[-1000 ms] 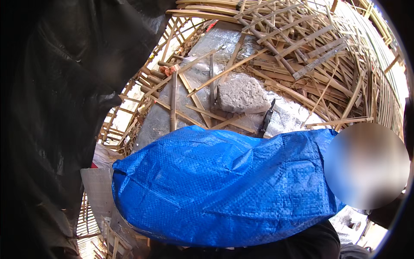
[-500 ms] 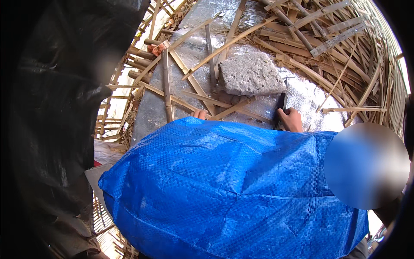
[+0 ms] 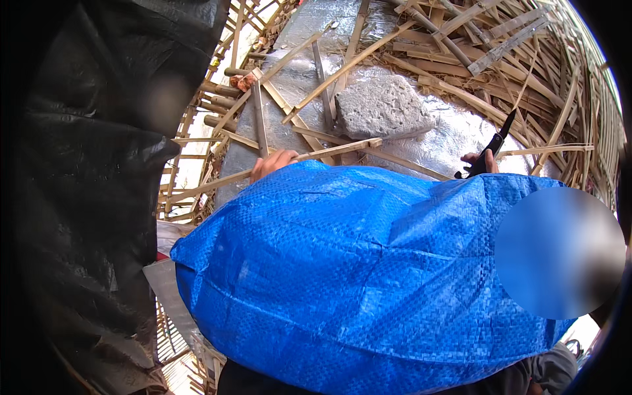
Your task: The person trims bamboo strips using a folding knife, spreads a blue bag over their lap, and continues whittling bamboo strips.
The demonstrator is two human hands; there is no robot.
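Observation:
A blue woven plastic sheet (image 3: pixel 329 263) bulges over the near half of the view and hides my forearms. Beyond its far edge, my left hand (image 3: pixel 273 164) closes around a flat bamboo strip (image 3: pixel 342 149), whose squared end points right. Farther right, my right hand (image 3: pixel 490 163) grips a black folding knife (image 3: pixel 495 141), blade out and tipped up to the right. The sheet covers part of each hand. A rough grey stone block (image 3: pixel 384 108) lies between and beyond the hands, and the knife is apart from it and from the strip.
Under the block spreads a silvery foil-like sheet (image 3: pixel 454 125) with loose bamboo strips (image 3: pixel 349 71) across it. A heap of split bamboo (image 3: pixel 461 66) fills the far right. Black plastic sheeting (image 3: pixel 92 197) hangs at left, beside a bamboo lattice (image 3: pixel 187 151).
My right hand has moved right with the knife, away from the block, and the blade has swung to the right. My left hand has moved left and now holds a strip angled across the sheet's edge.

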